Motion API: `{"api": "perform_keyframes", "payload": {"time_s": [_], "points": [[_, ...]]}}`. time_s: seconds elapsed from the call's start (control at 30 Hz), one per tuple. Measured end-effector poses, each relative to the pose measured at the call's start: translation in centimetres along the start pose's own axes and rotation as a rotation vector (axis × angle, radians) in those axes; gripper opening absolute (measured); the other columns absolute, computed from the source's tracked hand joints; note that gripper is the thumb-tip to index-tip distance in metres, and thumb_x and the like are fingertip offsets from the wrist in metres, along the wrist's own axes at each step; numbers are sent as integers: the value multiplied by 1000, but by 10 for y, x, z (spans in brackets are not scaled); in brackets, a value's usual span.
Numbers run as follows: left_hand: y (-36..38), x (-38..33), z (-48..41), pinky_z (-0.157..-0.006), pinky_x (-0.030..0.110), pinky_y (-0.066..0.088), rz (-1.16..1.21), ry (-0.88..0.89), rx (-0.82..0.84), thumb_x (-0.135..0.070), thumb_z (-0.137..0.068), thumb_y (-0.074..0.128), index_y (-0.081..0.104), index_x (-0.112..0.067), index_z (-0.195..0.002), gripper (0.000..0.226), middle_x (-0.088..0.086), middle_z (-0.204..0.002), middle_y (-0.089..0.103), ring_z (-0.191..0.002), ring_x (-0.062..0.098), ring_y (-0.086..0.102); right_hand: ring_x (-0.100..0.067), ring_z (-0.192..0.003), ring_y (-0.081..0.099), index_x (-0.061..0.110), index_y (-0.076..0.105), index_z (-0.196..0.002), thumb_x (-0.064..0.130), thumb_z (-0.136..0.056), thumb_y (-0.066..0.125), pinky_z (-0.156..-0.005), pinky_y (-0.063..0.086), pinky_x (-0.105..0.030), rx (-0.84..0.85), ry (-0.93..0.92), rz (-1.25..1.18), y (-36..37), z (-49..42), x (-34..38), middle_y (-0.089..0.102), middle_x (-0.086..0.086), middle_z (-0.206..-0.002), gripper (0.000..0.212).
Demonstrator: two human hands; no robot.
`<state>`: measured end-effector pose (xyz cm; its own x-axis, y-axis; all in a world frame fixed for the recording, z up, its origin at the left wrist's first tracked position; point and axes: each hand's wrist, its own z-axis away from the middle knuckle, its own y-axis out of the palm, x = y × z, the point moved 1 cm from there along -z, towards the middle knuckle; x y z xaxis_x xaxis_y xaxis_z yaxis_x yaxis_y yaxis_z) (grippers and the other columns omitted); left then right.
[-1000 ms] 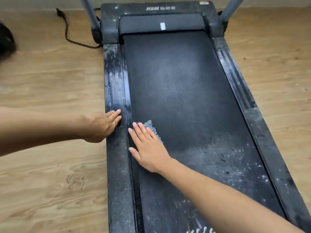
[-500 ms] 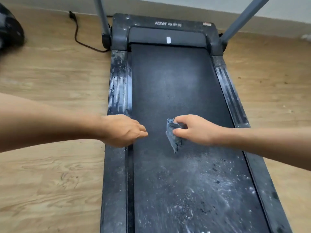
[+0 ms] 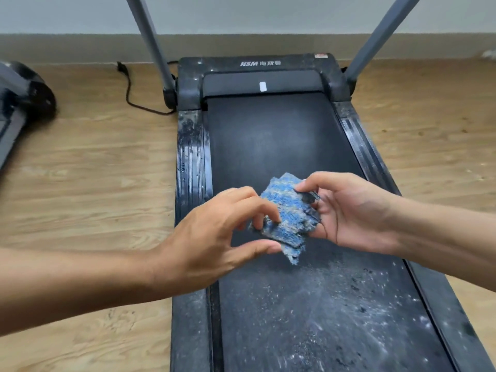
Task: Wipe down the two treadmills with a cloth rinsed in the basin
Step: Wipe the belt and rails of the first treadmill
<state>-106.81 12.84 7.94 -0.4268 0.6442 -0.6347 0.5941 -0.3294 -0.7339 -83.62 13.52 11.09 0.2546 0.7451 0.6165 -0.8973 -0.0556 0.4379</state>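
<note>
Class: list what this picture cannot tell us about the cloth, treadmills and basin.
Basin: nowhere in the head view.
Second treadmill: cut off by the left edge, blurred.
Near treadmill console: above the top edge.
Cloth: lower-left edge covered by the left hand.

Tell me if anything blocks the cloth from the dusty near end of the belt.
Nothing visible does. The left hand and right hand pinch the cloth above the belt, whose dusty near end lies uncovered below it.

Fuzzy blue terry cloth (image 3: 285,210), matt black rubbery treadmill belt (image 3: 281,135) w/ dusty smears, wood-grain floor (image 3: 94,183)
</note>
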Motion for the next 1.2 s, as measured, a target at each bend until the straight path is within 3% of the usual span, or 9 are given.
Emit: {"api": "perform_keyframes", "payload": {"time_s": [0.27, 0.43, 0.5, 0.63, 0.8, 0.93, 1.0, 1.1, 1.2], "points": [[-6, 6, -15, -76, 41, 53, -128, 87, -76, -40, -93, 74, 75, -26, -109, 20, -10, -107, 56, -91, 14, 59, -28, -100, 76, -9, 58, -138, 9, -100, 53, -89, 64, -40, 38, 73, -139, 0, -1, -1, 69, -24, -129, 43], [-10, 13, -31, -79, 28, 53, 70, 34, -11, -35, -88, 81, 84, -23, -103, 19, -11, -103, 67, -91, 6, 67, -30, -129, 65, -6, 54, -145, 14, -99, 64, -105, 54, -42, 107, 19, -61, -8, -1, -1, 66, -22, -138, 51], [-13, 15, -34, -79, 30, 56, 174, 8, 26, -29, -88, 80, 86, -19, -104, 20, -8, -103, 73, -91, 10, 71, -31, -136, 59, -5, 51, -146, 10, -95, 71, -110, 50, -39, 176, -24, 32, -12, 0, -2, 64, -20, -142, 57], [-17, 16, -33, -85, 20, 51, 225, 6, 63, -22, -91, 77, 84, -15, -110, 21, -4, -110, 73, -97, 11, 71, -30, -133, 62, -5, 51, -142, -15, -90, 64, -110, 50, -36, 244, -129, 170, -14, 6, -5, 66, -18, -139, 54], [-18, 15, -29, -88, 21, 52, 263, -18, 84, -17, -97, 72, 83, -15, -113, 20, -2, -114, 72, -101, 18, 71, -31, -129, 65, 4, 49, -145, -20, -87, 63, -109, 51, -37, 181, -185, 188, -13, 8, -8, 69, -18, -135, 64], [-19, 10, -31, -90, 26, 55, 490, -243, 35, -21, -95, 75, 84, -14, -110, 19, 1, -113, 74, -108, 19, 71, -27, -127, 66, 8, 53, -143, -19, -87, 65, -106, 52, -33, 163, -187, 179, -15, 9, -9, 70, -17, -133, 64], [-19, 6, -33, -82, 22, 53, 627, -377, 36, -22, -91, 78, 85, -15, -106, 18, 1, -114, 77, -106, 16, 71, -21, -122, 69, 8, 54, -143, -18, -87, 65, -102, 53, -29, 152, -186, 183, -18, 8, -9, 71, -15, -132, 63], [-17, 4, -36, -74, 26, 50, 666, -450, 28, -26, -88, 77, 86, -21, -100, 16, 0, -114, 79, -98, 10, 68, -14, -106, 68, 11, 54, -145, -14, -87, 69, -80, 56, -21, 138, -152, 205, -22, 7, -10, 72, -9, -129, 65], [-16, 4, -36, -69, 26, 51, 733, -553, -47, -23, -84, 72, 87, -17, -95, 19, 5, -106, 81, -90, 10, 67, -12, -89, 59, 10, 49, -148, -12, -84, 72, -62, 40, -18, 160, -97, 175, -25, 4, -12, 69, -10, -125, 72]]}}
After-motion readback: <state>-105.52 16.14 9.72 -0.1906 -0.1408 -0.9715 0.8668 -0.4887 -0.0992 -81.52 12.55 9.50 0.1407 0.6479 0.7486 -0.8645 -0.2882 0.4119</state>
